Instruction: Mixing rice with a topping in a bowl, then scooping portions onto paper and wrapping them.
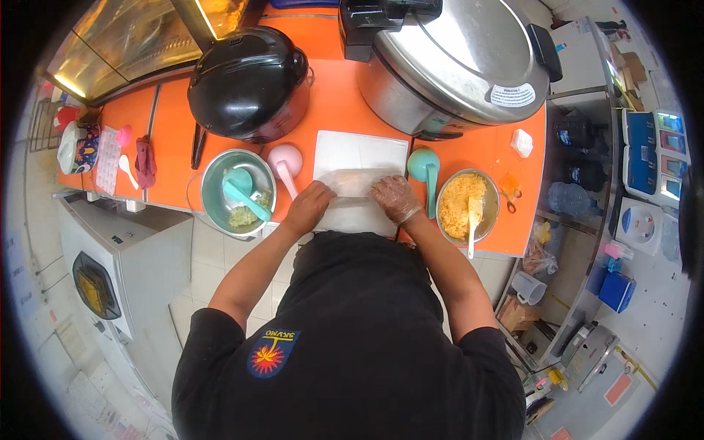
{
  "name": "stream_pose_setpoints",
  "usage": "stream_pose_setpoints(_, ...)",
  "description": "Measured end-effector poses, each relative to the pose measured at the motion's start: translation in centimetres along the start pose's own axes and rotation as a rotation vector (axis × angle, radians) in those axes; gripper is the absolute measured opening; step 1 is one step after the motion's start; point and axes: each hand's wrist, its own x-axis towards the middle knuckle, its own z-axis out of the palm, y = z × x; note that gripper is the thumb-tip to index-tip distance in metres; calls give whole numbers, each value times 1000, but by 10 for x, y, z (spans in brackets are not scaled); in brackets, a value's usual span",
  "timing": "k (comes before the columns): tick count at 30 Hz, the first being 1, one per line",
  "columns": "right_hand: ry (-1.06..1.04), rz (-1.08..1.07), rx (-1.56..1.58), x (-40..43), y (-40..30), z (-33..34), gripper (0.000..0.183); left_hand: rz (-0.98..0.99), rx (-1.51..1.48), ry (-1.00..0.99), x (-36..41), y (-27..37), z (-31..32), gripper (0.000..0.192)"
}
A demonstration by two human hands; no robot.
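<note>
A rolled translucent wrapper (347, 183) with a faint tan filling lies across a stack of white paper sheets (360, 149) at the table's front edge. My bare left hand (311, 207) grips its left end. On its right end is my right hand (395, 198), in a clear plastic glove. Beside my left hand rest a pink scoop (286, 160) and a metal bowl (206, 190) with shredded green vegetable (242, 218) and a teal ladle (240, 184). To the right are a green scoop (423, 164) and a metal bowl of orange-yellow rice (461, 192) holding a pale rice paddle (473, 217).
A large steel rice cooker (423, 99) and a smaller black-lidded cooker (247, 88) stand behind the paper on the orange table (330, 99). Scissors (511, 204) lie near the right edge. A lit glass display case (137, 41) is at back left, shelving (572, 220) at right.
</note>
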Motion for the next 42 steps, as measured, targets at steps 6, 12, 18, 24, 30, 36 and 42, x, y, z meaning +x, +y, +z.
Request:
stream_pose_setpoints(6, -194, 86, -67, 3, 4, 1, 23, -122, -17, -71, -10, -6, 17, 15)
stream_pose_setpoints(12, -274, 428, 135, 19, -12, -3, 22, -489, -286, -40, 15, -4, 16, 19)
stream_pose_setpoints(18, -418, 721, 151, 43, -10, 13, 24, -569, -61, -167, 38, -15, 18, 21)
stream_pose_setpoints(24, -57, 548, -58, 47, -10, 4, 26, -360, 135, -81, 48, -4, 5, 22)
stream_pose_setpoints(30, -374, 500, -63, 31, -20, 15, 15, -392, 123, -260, 21, -19, 27, 23)
stream_pose_setpoints(36, -471, 423, 44, 19, -29, 8, 35, -254, 155, -187, -12, 5, 31, 40)
stream_pose_setpoints(42, -417, 397, 44, 7, -36, -5, 51, -53, 235, -208, -14, 21, 12, 52)
